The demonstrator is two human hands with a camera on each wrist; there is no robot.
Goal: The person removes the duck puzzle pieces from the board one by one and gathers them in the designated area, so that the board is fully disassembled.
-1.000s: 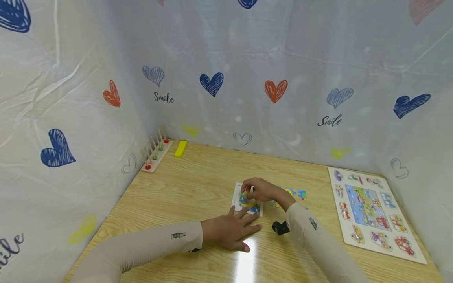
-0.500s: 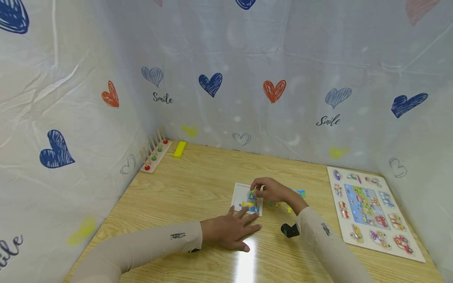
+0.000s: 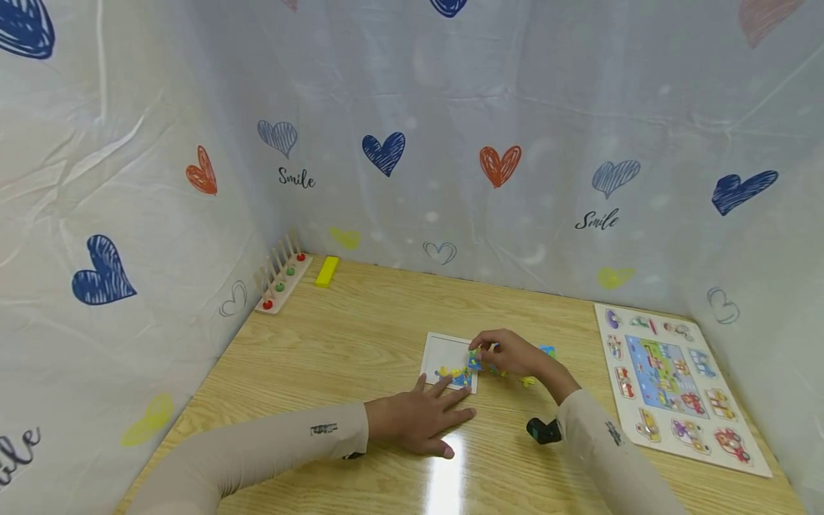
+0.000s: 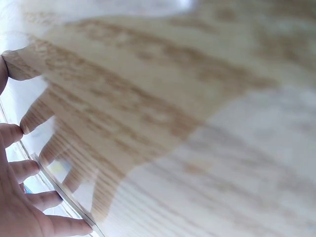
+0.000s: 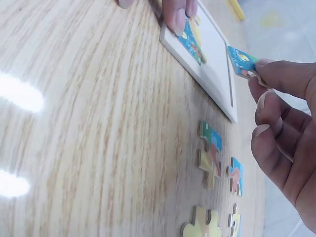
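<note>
My right hand [image 3: 511,352] pinches a jigsaw piece [image 5: 241,61], blue and green, between thumb and fingertips. It holds the piece above the right edge of a white puzzle tray [image 3: 444,349]. Joined pieces [image 5: 191,45] in yellow and blue lie along the tray's near side. My left hand [image 3: 425,420] lies spread, its fingertips on the tray's near edge. In the left wrist view the fingers [image 4: 44,200] rest along that edge. Loose jigsaw pieces [image 5: 211,154] lie on the table to the right of the tray, partly hidden by my right hand in the head view.
A large picture puzzle board [image 3: 682,386] lies at the right. At the far left stand a pegged wooden rack [image 3: 285,284] with red and green beads and a yellow block [image 3: 327,272]. A white curtain [image 3: 438,93] with printed hearts rises behind the wooden table [image 3: 360,315].
My right hand has moved right, carrying the pinched piece from over the middle of the tray to its right edge. The left hand has stayed still.
</note>
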